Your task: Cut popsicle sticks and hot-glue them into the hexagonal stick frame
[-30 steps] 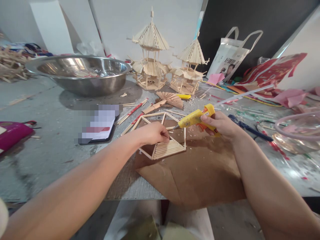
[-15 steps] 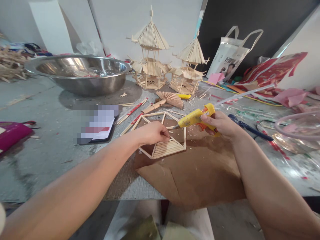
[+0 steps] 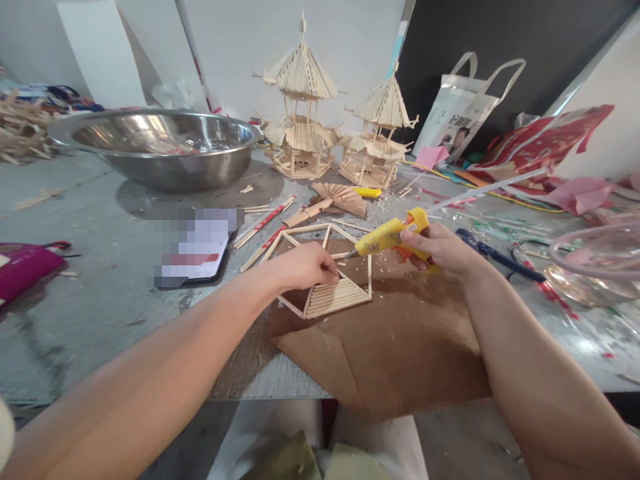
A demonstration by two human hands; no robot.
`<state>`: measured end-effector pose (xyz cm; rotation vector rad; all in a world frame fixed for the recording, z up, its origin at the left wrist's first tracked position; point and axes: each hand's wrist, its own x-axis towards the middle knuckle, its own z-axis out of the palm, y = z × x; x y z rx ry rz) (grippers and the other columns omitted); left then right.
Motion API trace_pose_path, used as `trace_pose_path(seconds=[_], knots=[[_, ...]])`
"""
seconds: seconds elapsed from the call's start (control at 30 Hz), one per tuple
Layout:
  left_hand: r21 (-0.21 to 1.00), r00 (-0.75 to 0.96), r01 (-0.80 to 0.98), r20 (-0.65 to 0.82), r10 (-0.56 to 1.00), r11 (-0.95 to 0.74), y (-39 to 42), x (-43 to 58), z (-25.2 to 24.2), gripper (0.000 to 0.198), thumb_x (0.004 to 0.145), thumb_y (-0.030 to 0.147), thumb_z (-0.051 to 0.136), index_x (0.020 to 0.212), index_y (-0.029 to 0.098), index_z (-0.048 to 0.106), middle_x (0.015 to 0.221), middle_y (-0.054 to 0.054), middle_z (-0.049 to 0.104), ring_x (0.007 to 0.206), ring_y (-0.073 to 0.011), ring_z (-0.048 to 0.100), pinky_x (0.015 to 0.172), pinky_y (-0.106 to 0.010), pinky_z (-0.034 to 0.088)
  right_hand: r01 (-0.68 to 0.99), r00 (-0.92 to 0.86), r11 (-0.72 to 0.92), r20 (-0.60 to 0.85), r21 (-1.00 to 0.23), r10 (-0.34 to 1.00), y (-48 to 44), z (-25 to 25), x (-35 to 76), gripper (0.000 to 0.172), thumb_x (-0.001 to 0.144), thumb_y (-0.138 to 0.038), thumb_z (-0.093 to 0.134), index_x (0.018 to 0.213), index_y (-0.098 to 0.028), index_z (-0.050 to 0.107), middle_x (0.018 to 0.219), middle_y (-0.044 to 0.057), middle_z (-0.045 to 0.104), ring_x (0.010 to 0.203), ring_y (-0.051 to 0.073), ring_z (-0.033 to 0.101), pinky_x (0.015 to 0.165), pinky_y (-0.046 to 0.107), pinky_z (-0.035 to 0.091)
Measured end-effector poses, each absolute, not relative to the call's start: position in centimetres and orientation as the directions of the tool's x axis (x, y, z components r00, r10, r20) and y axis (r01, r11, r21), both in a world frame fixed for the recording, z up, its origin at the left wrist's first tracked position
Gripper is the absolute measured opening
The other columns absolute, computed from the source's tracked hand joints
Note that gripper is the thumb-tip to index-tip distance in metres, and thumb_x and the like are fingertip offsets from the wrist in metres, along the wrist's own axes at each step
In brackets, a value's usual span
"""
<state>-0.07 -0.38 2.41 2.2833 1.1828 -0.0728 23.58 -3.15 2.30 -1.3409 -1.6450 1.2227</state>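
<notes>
Gripping a yellow glue gun [image 3: 387, 237], the right hand [image 3: 440, 250] is closed around the handle with a finger on the orange trigger. The gun's long axis runs from that hand leftward and slightly down. Its nozzle tip points at the left hand [image 3: 305, 265] and sits just short of that hand's fingertips. A clear glue stick [image 3: 485, 190] juts out the back, up and to the right.

The left hand is closed, fingertips pinched down on a spoke of the stick frame [image 3: 335, 293]; whether a loose stick is in the pinch, cannot tell. The frame is 6-sided and lies flat between the 2 hands, directly under the left fingertips and to the lower left of the right hand. 1 wedge nearest the person is filled with sticks, the rest open. The left hand touches the frame; the right hand is apart from it, with only the nozzle close.

Brown paper [image 3: 400, 347] lies under the frame on the grey tabletop [image 3: 100, 320]. Beyond the hands are 2 stick pagodas [image 3: 301, 100], a steel bowl [image 3: 160, 143] far left of them, and a phone [image 3: 200, 250] just left of the left hand. A white bag [image 3: 463, 107] stands beyond the right hand.
</notes>
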Motion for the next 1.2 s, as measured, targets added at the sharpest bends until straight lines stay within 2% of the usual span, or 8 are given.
trace_pose_path(seconds=[1.2], knots=[[0.510, 0.616, 0.749, -0.305, 0.726, -0.422, 0.20, -0.28, 1.96, 0.027, 0.062, 0.033, 0.055, 0.078, 0.015, 0.068, 0.069, -0.001, 0.065, 0.063, -0.0124, 0.053, 0.057, -0.020, 0.036, 0.345, -0.224, 0.030, -0.051, -0.938, 0.973, -3.25, 2.48, 23.24, 0.037, 0.067, -0.053, 0.054, 0.066, -0.015, 0.054, 0.049, -0.002, 0.050, 0.033, 0.004, 0.036, 0.031, 0.020, 0.022]])
